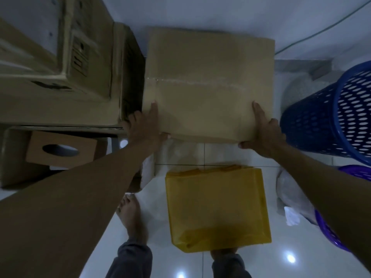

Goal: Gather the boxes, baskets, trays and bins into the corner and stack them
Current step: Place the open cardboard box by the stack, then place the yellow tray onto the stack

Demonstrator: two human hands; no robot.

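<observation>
1. Box [208,87]: plain brown cardboard with a clear taped seam across its top. It is held at its two near corners, in the gap between the cartons on the left and the blue basket on the right.
2. Left hand [144,125]: clamped on the near-left corner. One finger lies flat on the top, the thumb hooks the near edge, and the other fingers curl down the left side, squeezed against the cartons.
3. Right hand [265,131]: clamped likewise on the near-right corner, with one finger flat on top, the thumb under the near edge and the rest curled round the right side.
4. The box's near edge seems to hang above the tiles, but in this dim, steep view I cannot tell whether its far end rests on anything.
5. Cartons [60,77]: a stack of larger cardboard boxes just left of the box, its side touching or nearly touching the box's left face.
6. Holed box [60,151]: a small brown box with an oval opening on top. It sits in front of the cartons, under the left forearm.
7. Blue basket [331,121]: perforated plastic, tilted, just right of the right hand.
8. Purple basket [331,233]: only its rim shows, below the blue one, partly behind the right forearm.
9. Bag [291,197]: white crumpled plastic beside the purple basket.
10. Yellow bin [216,209]: lies on the floor [230,153] near the person, apart from the box. The left foot [132,217] stands to its left.
11. Cable [321,31]: a thin green line along the far floor.
</observation>
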